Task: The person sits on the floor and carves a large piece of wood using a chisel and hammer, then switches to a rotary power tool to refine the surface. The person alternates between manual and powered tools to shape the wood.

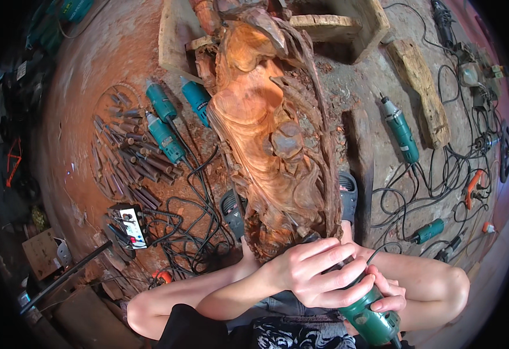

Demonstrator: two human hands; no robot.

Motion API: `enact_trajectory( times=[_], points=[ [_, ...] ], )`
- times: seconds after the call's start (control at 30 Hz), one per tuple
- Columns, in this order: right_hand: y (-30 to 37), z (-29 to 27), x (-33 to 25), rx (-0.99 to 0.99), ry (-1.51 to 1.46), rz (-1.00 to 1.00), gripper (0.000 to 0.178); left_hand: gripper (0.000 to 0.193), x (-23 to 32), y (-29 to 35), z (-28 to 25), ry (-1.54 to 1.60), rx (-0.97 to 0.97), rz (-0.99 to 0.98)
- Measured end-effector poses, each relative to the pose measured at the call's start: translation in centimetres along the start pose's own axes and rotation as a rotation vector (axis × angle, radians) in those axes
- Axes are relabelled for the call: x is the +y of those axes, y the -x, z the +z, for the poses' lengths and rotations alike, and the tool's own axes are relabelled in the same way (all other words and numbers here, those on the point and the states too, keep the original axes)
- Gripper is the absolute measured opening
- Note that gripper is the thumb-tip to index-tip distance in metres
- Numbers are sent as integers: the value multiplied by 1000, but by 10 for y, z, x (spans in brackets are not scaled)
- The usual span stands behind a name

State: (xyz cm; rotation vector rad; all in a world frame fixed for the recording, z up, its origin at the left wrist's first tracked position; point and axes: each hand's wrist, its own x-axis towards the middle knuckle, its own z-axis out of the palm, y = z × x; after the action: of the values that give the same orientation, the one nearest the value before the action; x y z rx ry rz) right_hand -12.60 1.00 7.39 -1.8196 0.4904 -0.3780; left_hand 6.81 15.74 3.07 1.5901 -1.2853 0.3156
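A green electric die grinder (368, 317) lies slanted over my lap, its black nose pointing up and left. My left hand (318, 273) is wrapped over its front part. Lower down, my right hand (387, 289) grips the green body from the right, its palm partly hidden. The thin bit (293, 221) at the nose is at the near end of a carved reddish-brown wood sculpture (251, 110); whether it touches I cannot tell. The sculpture stretches away from me between my feet, with smooth folds, a knobbly round lump and dark root-like strands.
Green grinders (166, 139) lie left of the carving near a pile of carving bits with wooden-looking shafts (132, 154). A white-faced control box (131, 227) sits among tangled cords. To the right are another grinder (401, 131), a rough timber (420, 87) and more cables. Wooden boards (176, 41) flank the far end.
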Motion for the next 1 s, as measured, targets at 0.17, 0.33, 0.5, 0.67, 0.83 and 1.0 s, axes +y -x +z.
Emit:
enact_trajectory(
  times=[0.17,0.33,0.5,0.67,0.83,1.0],
  points=[
    [5,0,-2,7,-7,0,76,27,-2,-2,-2,48,-38,-28],
    [5,-6,0,18,-11,3,75,27,0,-7,0,38,-46,-6],
    [-3,-14,-4,30,7,-2,74,27,-2,-3,-1,37,-66,-24],
    [0,-25,-3,30,7,-11,72,29,2,-7,5,63,-102,-27],
    [-2,-30,-14,23,18,-14,71,31,0,-6,-2,60,-111,-51],
    [-1,-21,-2,5,-8,-2,70,31,6,-8,5,76,-107,-54]
  ],
)
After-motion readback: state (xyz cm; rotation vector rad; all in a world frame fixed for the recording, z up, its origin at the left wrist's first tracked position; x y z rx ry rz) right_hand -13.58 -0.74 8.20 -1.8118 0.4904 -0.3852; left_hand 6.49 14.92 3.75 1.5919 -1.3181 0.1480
